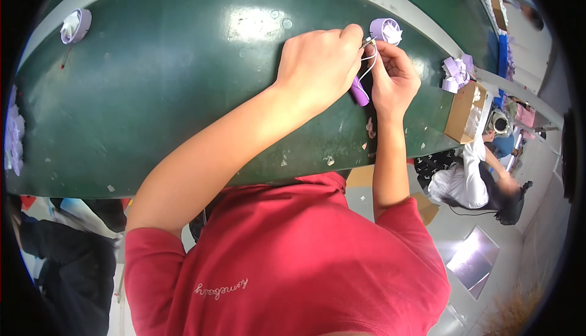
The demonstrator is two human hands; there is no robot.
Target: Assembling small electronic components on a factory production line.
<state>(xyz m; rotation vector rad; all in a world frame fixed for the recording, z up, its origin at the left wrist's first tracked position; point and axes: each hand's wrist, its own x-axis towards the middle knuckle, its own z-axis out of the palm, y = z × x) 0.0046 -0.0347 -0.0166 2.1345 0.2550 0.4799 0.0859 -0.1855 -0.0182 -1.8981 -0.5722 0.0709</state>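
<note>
I see both hands close together near the far side of the green bench [201,98]. My left hand [320,64] is closed around a tool [360,93]; its purple handle pokes out below the fist, on the side by my right hand. The metal tip sits between the two hands, near the fingertips. My right hand [395,79] has its thumb and finger pinched on a thin white wire [370,69]. The wire bends down in a loop in the gap between the hands. I can't tell where its other end goes. A purple fan [378,29] lies just past my right fingertips. Another fan [83,24] is far off to the left. To the right, purple parts [452,82] lie by a box [459,114].
</note>
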